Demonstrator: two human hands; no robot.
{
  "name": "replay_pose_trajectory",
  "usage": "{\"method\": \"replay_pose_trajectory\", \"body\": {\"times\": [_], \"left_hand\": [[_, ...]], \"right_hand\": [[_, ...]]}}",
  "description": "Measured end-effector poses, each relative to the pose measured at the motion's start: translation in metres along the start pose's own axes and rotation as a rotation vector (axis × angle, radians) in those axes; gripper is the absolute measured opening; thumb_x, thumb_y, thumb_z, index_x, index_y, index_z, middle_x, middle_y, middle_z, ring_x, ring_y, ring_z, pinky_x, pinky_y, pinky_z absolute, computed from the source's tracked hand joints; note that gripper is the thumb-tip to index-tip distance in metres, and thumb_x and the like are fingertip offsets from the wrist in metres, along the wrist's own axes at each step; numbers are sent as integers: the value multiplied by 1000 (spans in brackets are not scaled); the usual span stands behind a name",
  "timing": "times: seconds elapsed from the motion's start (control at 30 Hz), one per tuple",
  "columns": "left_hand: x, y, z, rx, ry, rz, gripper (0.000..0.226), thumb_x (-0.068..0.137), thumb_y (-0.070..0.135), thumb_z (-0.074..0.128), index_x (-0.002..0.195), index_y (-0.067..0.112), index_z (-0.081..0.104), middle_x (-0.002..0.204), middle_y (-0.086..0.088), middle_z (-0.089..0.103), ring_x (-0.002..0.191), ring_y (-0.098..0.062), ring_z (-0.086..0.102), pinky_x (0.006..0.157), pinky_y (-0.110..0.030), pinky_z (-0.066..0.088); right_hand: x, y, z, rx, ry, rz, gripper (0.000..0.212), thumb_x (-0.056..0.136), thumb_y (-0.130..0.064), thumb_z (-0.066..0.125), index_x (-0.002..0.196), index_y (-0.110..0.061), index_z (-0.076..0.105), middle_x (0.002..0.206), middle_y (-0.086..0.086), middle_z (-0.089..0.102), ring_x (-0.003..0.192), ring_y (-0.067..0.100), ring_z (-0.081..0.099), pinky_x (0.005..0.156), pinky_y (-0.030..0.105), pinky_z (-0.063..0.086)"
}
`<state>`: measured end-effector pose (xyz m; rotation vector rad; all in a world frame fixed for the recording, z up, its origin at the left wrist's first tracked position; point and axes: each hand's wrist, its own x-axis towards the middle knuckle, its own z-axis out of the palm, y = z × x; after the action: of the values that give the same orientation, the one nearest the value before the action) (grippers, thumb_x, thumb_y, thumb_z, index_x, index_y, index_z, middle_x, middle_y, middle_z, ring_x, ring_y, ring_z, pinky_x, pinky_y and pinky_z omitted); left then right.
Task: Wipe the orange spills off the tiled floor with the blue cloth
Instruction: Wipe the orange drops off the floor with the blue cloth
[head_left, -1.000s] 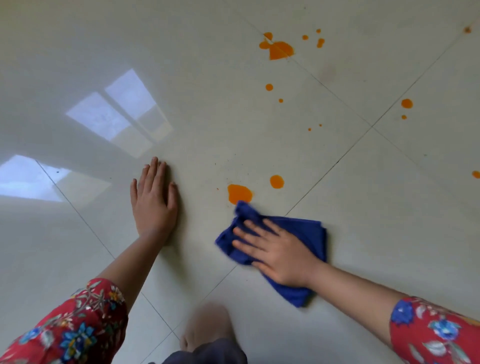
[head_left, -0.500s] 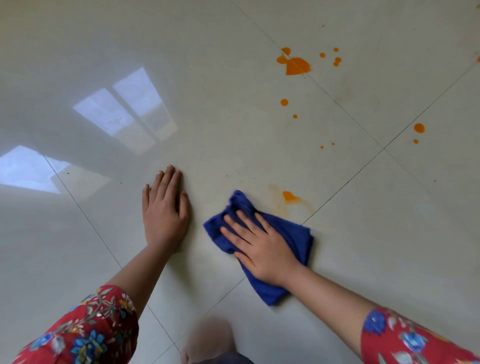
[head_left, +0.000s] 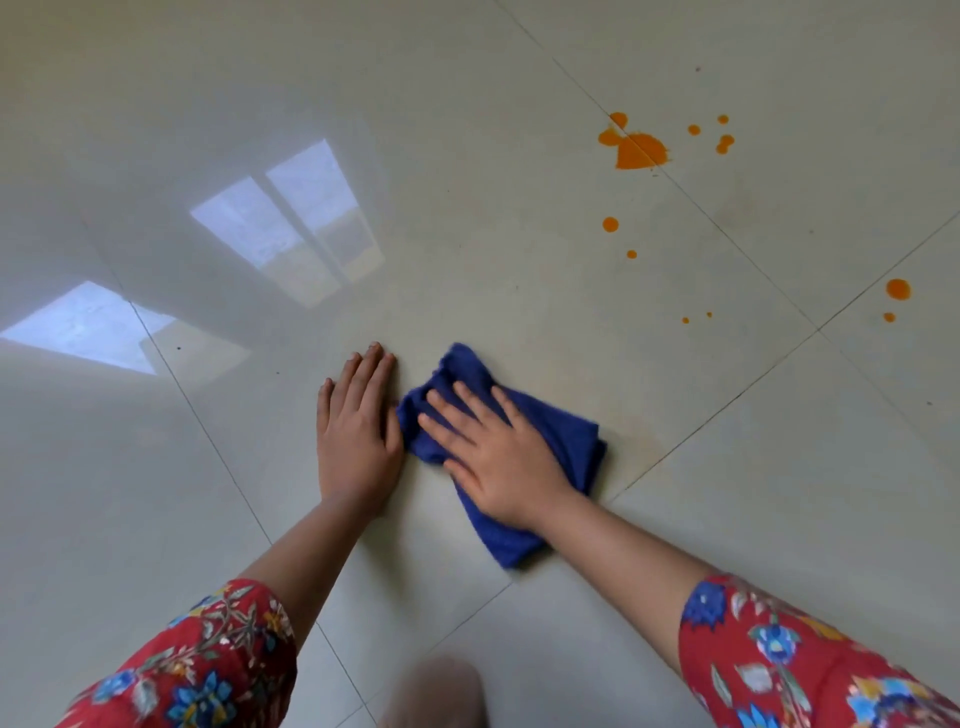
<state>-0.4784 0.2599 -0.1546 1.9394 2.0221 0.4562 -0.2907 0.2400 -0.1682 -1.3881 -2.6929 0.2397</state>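
My right hand (head_left: 493, 452) presses flat, fingers spread, on the folded blue cloth (head_left: 566, 441), which lies on the glossy cream tiled floor (head_left: 467, 234). My left hand (head_left: 356, 426) rests palm-down on the floor right beside the cloth's left edge. A large orange spill (head_left: 636, 148) sits far up to the right on a tile seam, with small drops (head_left: 719, 137) near it. Two more drops (head_left: 610, 224) lie below it, and another orange spot (head_left: 897, 289) sits at the right edge. A faint smear shows on the floor right of the cloth.
Window reflections (head_left: 291, 223) shine on the tiles at the left. Grout lines cross diagonally. A blurred foot or knee (head_left: 436, 691) shows at the bottom centre. My sleeves are red with a flower print.
My right hand slid the cloth left over the two nearest orange spots, which are gone. The cloth now touches my left hand. The view shifted, so the far spills appear lower.
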Motion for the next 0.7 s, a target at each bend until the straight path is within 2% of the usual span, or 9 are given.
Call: {"method": "replay_pose_trajectory", "body": {"times": [0.07,0.13,0.27,0.33,0.43,0.5,0.57,0.67,0.7], "left_hand": [[0,0,-2,-4,-2,5,55,89,18,40,145,22,42,156,6,33,147,-13,22,121,-36,10],[1,1,-3,-1,-7,6,56,90,17,39,146,23,39,157,7,31,147,-12,19,122,-36,9],[-1,0,-4,-1,-19,-2,56,92,18,38,147,24,37,157,8,28,148,-10,16,122,-38,9],[0,0,-3,-3,-23,-2,55,92,18,38,147,23,38,157,7,29,148,-11,17,122,-39,10],[0,0,-3,-7,-6,-4,54,91,17,38,145,21,41,156,5,33,147,-13,21,121,-38,11],[-1,0,-3,-15,1,-4,55,90,18,37,145,22,42,156,6,33,147,-13,22,121,-37,11],[-1,1,-4,-30,12,-11,54,90,19,37,143,23,43,155,7,34,146,-12,23,121,-36,9],[9,6,-4,-81,55,-49,49,89,18,42,137,22,48,149,6,42,142,-16,31,121,-39,10],[17,9,-3,-103,74,-69,48,89,19,42,136,21,49,147,5,43,141,-16,32,121,-40,11]], "right_hand": [[34,21,-3,-14,17,96,55,95,-39,35,148,-25,38,157,-2,31,145,23,28,116,47,20],[53,48,-10,-29,49,322,55,94,-39,32,147,-25,40,156,-2,34,143,24,33,115,48,24],[17,48,-12,2,156,708,55,98,-41,31,151,-24,31,159,-3,26,146,24,24,117,49,17],[-6,17,-7,-32,140,649,56,98,-39,33,151,-22,31,159,0,26,146,28,25,117,50,19],[-4,3,-4,21,63,194,53,98,-36,35,149,-23,37,158,-2,29,145,24,29,115,49,25],[21,27,-6,13,52,52,51,97,-36,36,147,-25,40,157,-4,32,144,21,31,115,46,25],[40,52,-10,-3,78,181,51,97,-37,35,146,-25,43,155,-4,36,142,21,34,114,47,28],[44,64,-12,21,157,606,52,98,-39,31,147,-24,39,156,-3,33,143,22,31,116,46,23],[43,56,-11,11,185,684,53,98,-39,31,148,-23,39,156,-2,33,143,23,31,116,47,23]]}}
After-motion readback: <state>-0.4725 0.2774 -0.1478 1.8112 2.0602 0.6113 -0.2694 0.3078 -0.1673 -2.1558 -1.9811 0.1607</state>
